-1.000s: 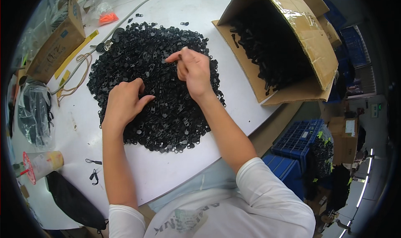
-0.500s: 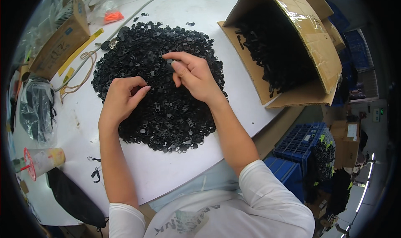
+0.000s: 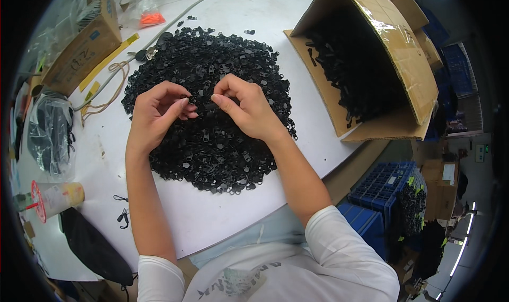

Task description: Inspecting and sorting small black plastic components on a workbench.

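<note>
A large heap of small black zipper pullers (image 3: 214, 159) is spread on the white tabletop (image 3: 212, 222). My left hand (image 3: 156, 114) is raised at the heap's left side, thumb and forefinger pinching a small black piece (image 3: 188, 98) that looks like one of the pullers. A short distance to the right, my right hand (image 3: 244, 108) hangs over the heap with fingers curled and thumb against the forefinger; whatever is between those fingertips is hidden.
An open cardboard box (image 3: 318, 74) holding black pieces lies sideways at right. Along the left are another carton (image 3: 82, 55), bagged goods (image 3: 47, 132), keys (image 3: 144, 54), cord, a drink cup (image 3: 66, 198) and a black pouch (image 3: 95, 243). Blue crates (image 3: 376, 185) stand beyond the table's right edge.
My left hand has risen toward the back and now pinches a small piece. My right hand has dropped slightly toward me, its fingertips drawn closer together. The view has shifted a little.
</note>
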Available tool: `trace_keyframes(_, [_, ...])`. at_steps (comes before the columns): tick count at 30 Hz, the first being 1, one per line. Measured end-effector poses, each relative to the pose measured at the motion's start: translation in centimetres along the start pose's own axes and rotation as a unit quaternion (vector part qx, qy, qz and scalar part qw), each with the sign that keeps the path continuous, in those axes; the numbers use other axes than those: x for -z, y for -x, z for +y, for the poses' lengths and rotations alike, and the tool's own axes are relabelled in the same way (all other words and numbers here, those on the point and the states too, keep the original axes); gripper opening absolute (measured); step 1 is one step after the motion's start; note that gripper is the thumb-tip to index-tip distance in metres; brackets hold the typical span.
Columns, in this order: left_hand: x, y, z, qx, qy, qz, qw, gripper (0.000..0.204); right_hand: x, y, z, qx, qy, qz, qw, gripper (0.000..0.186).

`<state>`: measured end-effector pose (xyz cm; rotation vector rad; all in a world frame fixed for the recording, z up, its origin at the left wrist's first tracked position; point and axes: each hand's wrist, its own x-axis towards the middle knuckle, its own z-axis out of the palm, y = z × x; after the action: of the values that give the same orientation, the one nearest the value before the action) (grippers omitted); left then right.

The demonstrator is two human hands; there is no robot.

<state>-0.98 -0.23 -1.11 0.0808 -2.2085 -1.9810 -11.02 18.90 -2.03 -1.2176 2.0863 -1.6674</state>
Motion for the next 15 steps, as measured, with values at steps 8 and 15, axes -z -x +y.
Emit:
trace_keyframes(8, [-0.1,0.0,0.3,0.025,-0.006,-0.010,1.000,0.004,-0.2,0.1,0.1,-0.033,-0.040,-0.016,0.999,0.015])
trace_keyframes(15, [-0.7,-0.2,0.0,0.015,-0.030,0.012,0.999,0.008,-1.4,0.3,0.1,0.146,0.116,0.057,0.981,0.008])
